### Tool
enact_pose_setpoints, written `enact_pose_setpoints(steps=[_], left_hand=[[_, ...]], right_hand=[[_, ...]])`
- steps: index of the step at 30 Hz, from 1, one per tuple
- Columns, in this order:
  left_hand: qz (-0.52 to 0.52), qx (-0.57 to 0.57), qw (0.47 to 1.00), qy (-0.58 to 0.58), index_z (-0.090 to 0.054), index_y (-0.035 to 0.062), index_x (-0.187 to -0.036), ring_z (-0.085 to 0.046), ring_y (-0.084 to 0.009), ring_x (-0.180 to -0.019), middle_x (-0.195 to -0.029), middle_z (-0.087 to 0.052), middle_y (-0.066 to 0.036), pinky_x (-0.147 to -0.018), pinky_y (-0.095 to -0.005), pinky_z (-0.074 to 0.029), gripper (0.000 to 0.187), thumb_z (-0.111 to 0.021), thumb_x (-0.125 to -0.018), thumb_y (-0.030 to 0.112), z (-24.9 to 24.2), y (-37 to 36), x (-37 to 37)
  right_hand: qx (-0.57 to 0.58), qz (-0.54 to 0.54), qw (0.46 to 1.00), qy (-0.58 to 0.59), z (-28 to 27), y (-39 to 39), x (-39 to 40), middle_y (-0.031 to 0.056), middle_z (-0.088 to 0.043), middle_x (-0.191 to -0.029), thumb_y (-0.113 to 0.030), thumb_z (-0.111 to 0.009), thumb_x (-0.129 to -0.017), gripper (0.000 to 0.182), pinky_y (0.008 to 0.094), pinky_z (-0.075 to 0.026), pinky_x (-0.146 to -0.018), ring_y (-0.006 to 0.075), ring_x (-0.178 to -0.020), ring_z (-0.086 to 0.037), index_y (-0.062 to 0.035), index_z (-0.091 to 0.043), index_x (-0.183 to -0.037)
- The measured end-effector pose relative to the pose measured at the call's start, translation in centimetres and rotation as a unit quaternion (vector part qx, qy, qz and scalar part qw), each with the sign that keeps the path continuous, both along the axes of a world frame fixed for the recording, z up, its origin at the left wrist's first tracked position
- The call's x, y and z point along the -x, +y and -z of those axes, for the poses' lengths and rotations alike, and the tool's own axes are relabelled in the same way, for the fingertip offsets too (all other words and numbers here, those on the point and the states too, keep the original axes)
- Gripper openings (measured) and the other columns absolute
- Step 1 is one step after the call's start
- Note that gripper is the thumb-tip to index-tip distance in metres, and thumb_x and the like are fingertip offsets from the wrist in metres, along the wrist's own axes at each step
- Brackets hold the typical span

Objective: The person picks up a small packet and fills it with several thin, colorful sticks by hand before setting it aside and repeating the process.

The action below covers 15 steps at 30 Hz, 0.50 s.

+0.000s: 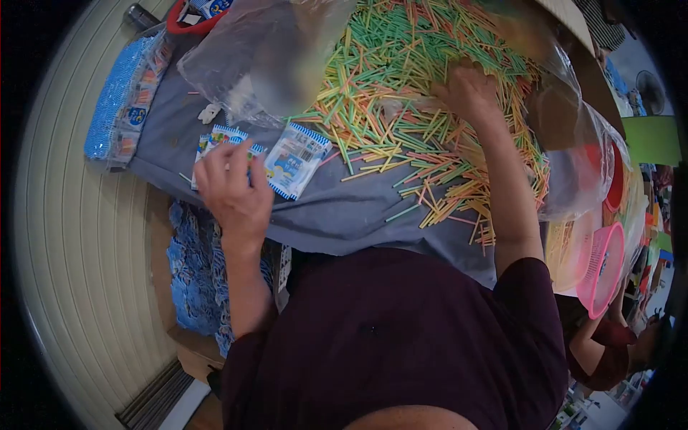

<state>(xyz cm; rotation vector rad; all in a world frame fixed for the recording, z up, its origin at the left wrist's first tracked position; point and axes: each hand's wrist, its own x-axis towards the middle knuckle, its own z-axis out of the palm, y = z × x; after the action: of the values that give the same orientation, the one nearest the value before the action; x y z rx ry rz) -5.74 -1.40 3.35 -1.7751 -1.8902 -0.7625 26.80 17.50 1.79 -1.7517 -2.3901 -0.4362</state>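
Note:
A big heap of thin coloured sticks [390, 57], green, yellow and orange-red, spreads over the grey cloth [322, 215]. My right hand [469, 92] lies on this heap with its fingers apart, the tips among the sticks. On the left, my left hand [235, 188] hovers over small blue-and-white packets, its fingers loosely bent and apart. One printed packet [297, 161] lies flat just right of that hand. Another packet [228, 135] shows partly behind the fingers, which cover the rest of it.
Clear plastic [215, 68] borders the heap. A bundle of blue-and-white packets [129, 100] lies at the cloth's left edge, near a red-rimmed container [188, 27]. Below sits a box of blue wrappers [192, 287]. At right are a pink basket [602, 269] and another person [595, 351].

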Motion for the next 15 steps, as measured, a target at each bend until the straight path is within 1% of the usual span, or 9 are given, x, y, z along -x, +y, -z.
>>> enact_pose_setpoints(steps=[2, 3, 5, 6, 8, 9, 12, 14, 15], left_hand=[[0.136, 0.135, 0.974, -0.124, -0.067, 0.0041, -0.099, -0.055, -0.0319, -0.092, -0.098, -0.059, -0.011, -0.081, -0.0416, -0.044, 0.022, -0.072, -0.079, 0.013, -0.2, 0.5, -1.9], [0.134, 0.133, 0.974, -0.126, -0.067, 0.0041, -0.099, -0.055, -0.0319, -0.092, -0.098, -0.059, -0.011, -0.081, -0.0416, -0.044, 0.022, -0.072, -0.079, 0.013, 0.3, 0.6, -2.5], [0.118, 0.169, 0.978, -0.019, -0.065, 0.0028, -0.09, -0.055, -0.0293, -0.088, -0.09, -0.055, -0.01, -0.075, -0.0409, -0.048, 0.019, -0.071, -0.077, 0.015, 2.2, 0.9, -3.6], [0.122, 0.168, 0.978, -0.02, -0.065, 0.0028, -0.09, -0.055, -0.0293, -0.088, -0.09, -0.055, -0.01, -0.075, -0.0409, -0.048, 0.019, -0.071, -0.077, 0.015, 3.0, 1.1, -4.1], [0.112, 0.149, 0.982, 0.015, -0.063, 0.0024, -0.086, -0.056, -0.0285, -0.084, -0.086, -0.054, -0.01, -0.067, -0.0374, -0.05, 0.016, -0.069, -0.075, 0.012, 4.2, 0.6, -4.7], [0.105, 0.151, 0.983, 0.013, -0.063, 0.0024, -0.086, -0.056, -0.0285, -0.084, -0.086, -0.054, -0.01, -0.067, -0.0374, -0.05, 0.016, -0.069, -0.075, 0.012, 4.2, 0.5, -4.8], [0.112, 0.125, 0.986, 0.015, -0.062, 0.0042, -0.081, -0.057, -0.0284, -0.079, -0.081, -0.053, -0.01, -0.061, -0.0359, -0.049, 0.008, -0.066, -0.074, 0.006, 4.2, 0.8, -4.2], [0.141, 0.056, 0.985, -0.088, -0.062, 0.0056, -0.077, -0.057, -0.0293, -0.076, -0.077, -0.055, -0.009, -0.061, -0.0365, -0.049, 0.004, -0.065, -0.075, 0.004, 4.1, 0.9, -3.7], [0.143, 0.058, 0.984, -0.087, -0.062, 0.0056, -0.077, -0.057, -0.0293, -0.076, -0.077, -0.055, -0.009, -0.061, -0.0365, -0.049, 0.004, -0.065, -0.075, 0.004, 4.2, 1.0, -3.7]], right_hand=[[0.073, 0.049, 0.996, -0.018, -0.2, 0.4, 1.0, 0.0148, -0.064, -0.108, -0.029, -0.067, -0.081, 0.036, 0.0586, -0.046, -0.081, 0.0329, -0.102, -0.061, -0.001, -0.064, -0.104], [0.071, 0.047, 0.996, -0.019, 0.2, 0.6, 1.3, 0.0148, -0.064, -0.108, -0.029, -0.067, -0.081, 0.036, 0.0586, -0.046, -0.081, 0.0329, -0.102, -0.061, -0.001, -0.064, -0.104], [0.045, 0.058, 0.997, -0.039, 1.1, 0.7, 1.4, 0.0156, -0.064, -0.108, -0.021, -0.064, -0.081, 0.033, 0.0552, -0.049, -0.081, 0.0335, -0.104, -0.062, -0.0016, -0.062, -0.108], [0.044, 0.062, 0.996, -0.041, 1.0, 0.8, 1.1, 0.0156, -0.064, -0.108, -0.021, -0.064, -0.081, 0.033, 0.0552, -0.049, -0.081, 0.0335, -0.104, -0.062, -0.0016, -0.062, -0.108], [0.075, 0.069, 0.995, -0.016, 1.1, 1.1, 0.4, 0.0184, -0.066, -0.101, -0.016, -0.061, -0.082, 0.035, 0.0514, -0.052, -0.075, 0.0362, -0.097, -0.065, -0.0004, -0.056, -0.113], [0.077, 0.062, 0.995, -0.017, 0.9, 1.0, 0.0, 0.0184, -0.066, -0.101, -0.016, -0.061, -0.082, 0.035, 0.0514, -0.052, -0.075, 0.0362, -0.097, -0.065, -0.0004, -0.056, -0.113], [0.103, 0.071, 0.991, 0.046, 0.4, 1.0, -0.9, 0.0207, -0.068, -0.091, -0.014, -0.06, -0.082, 0.037, 0.0493, -0.053, -0.068, 0.0383, -0.086, -0.067, -0.0001, -0.053, -0.116], [0.083, 0.036, 0.996, 0.026, 0.8, 0.9, -1.7, 0.0223, -0.068, -0.084, -0.018, -0.063, -0.083, 0.036, 0.0499, -0.053, -0.065, 0.0384, -0.08, -0.068, 0.001, -0.054, -0.113], [0.084, 0.038, 0.995, 0.028, 0.5, 0.8, -1.4, 0.0223, -0.068, -0.084, -0.018, -0.063, -0.083, 0.036, 0.0499, -0.053, -0.065, 0.0384, -0.08, -0.068, 0.001, -0.054, -0.113]])
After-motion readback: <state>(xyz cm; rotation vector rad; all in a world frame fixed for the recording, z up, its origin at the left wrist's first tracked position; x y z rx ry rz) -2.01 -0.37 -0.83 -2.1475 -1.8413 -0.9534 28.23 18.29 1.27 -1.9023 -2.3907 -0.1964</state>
